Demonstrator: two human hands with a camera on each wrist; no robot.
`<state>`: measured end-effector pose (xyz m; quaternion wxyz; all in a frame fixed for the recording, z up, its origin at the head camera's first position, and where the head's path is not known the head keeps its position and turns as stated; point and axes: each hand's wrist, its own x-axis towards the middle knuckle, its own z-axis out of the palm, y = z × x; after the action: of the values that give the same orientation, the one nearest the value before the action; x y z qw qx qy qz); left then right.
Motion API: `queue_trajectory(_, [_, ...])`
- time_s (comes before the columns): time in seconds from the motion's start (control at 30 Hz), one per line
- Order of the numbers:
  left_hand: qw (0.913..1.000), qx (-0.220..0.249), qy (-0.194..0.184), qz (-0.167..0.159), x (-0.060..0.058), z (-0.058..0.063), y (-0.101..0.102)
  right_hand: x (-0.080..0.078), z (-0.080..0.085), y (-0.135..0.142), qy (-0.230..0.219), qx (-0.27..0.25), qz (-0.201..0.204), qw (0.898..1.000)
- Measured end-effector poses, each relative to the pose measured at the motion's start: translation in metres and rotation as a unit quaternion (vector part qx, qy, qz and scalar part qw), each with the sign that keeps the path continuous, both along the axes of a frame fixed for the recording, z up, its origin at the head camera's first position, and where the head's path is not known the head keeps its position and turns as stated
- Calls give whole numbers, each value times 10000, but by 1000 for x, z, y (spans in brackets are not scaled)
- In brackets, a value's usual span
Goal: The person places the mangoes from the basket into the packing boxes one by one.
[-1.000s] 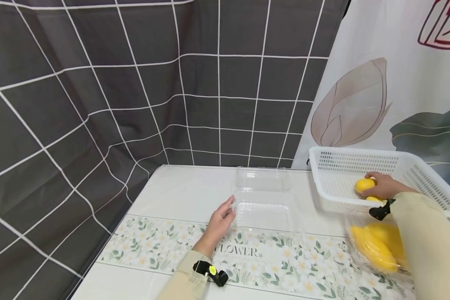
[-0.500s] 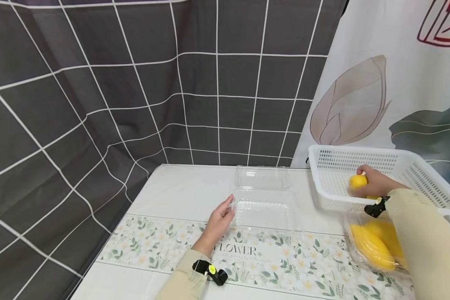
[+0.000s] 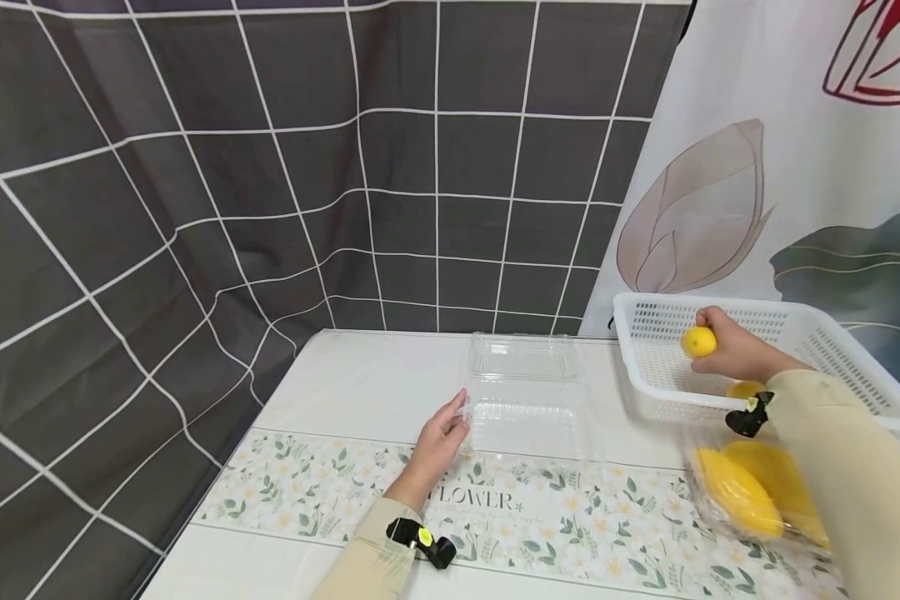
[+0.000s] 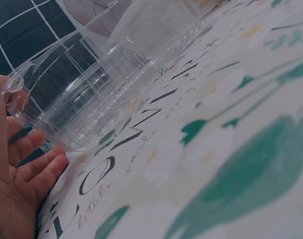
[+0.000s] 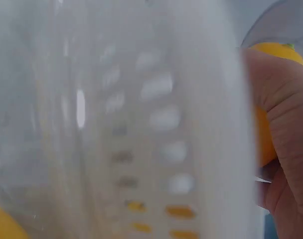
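My right hand [image 3: 733, 346] grips a yellow lemon [image 3: 698, 342] above the white perforated basket [image 3: 645, 403]. Part of that lemon [image 5: 265, 137] shows behind my thumb in the right wrist view, past the blurred basket wall [image 5: 201, 119]. Another lemon [image 3: 746, 389] lies in the basket below the hand, partly covered. In the middle of the table, an open clear plastic container [image 3: 525, 433] lies with its lid folded back. My left hand [image 3: 437, 442] holds its left rim; in the left wrist view the lower fingers [image 4: 34, 147] hang loose beside the container wall [image 4: 76, 114].
A clear pack of large yellow fruit [image 3: 750, 487] sits in front of the basket, partly under the right sleeve [image 3: 847, 467]. The table has a floral printed band [image 3: 607, 521]. A dark gridded curtain [image 3: 480, 225] hangs behind and to the left.
My right hand has lifted the lemon up and leftward inside the basket, uncovering more of the lemon below. The left hand and the open container have stayed where they were.
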<state>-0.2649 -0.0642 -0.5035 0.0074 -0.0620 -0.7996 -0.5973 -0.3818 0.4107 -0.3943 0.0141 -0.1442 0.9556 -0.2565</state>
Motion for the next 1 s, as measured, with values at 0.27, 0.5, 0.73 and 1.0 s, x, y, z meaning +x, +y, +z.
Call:
queue_trajectory(0.27, [10000, 24, 54, -40, 1, 2, 0, 8, 29, -34, 358, -31, 318, 9989])
queue_trajectory(0.5, [9999, 65, 102, -59, 1, 1, 0, 21, 52, -78, 697, 99, 621, 9956])
queue_trajectory(0.73, [10000, 11, 70, -14, -1, -2, -1, 28, 57, -131, 1646, 413, 1462, 9746])
queue_trajectory(1.0, [9999, 74, 107, -75, 0, 0, -1, 47, 38, -207, 1977, 903, 2478, 9441])
